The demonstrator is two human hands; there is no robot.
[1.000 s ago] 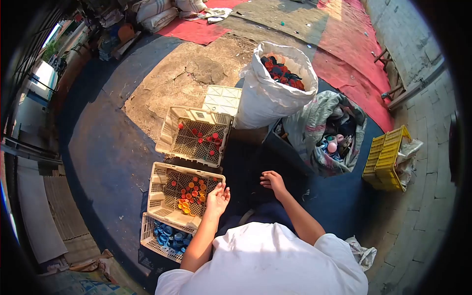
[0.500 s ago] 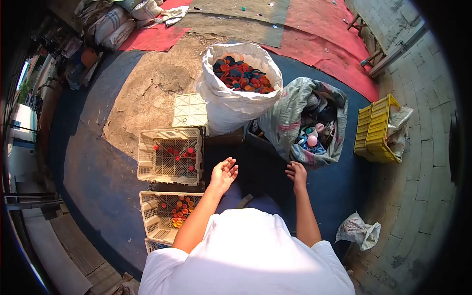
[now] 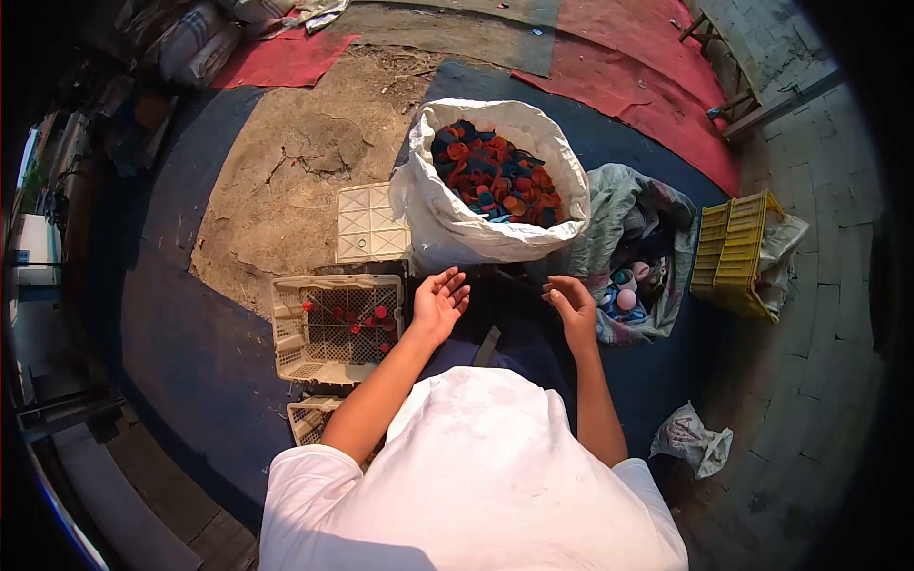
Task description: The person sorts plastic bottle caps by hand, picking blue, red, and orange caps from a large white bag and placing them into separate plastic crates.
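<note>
My left hand (image 3: pixel 437 303) is palm up with fingers spread, empty, just below the white sack (image 3: pixel 447 224). My right hand (image 3: pixel 572 303) hangs beside it, fingers loosely curled, nothing visible in it. The sack stands open and is full of red, orange and dark blue bottle caps (image 3: pixel 495 181). Left of my left hand sits a cream plastic crate (image 3: pixel 290 328) holding a few red caps (image 3: pixel 376 314). A second cream crate (image 3: pixel 309 419) shows partly under my left arm.
A grey sack (image 3: pixel 657 247) with mixed caps and scraps lies right of the white one. A yellow crate (image 3: pixel 738 252) stands at the right by the paved edge. A cream lid (image 3: pixel 369 224) lies behind the crate. A crumpled bag (image 3: pixel 690 443) lies at lower right.
Both hands have risen toward the white sack, the left leaving the crate of orange caps. The view has shifted forward, so the lower crates have slid under my arm.
</note>
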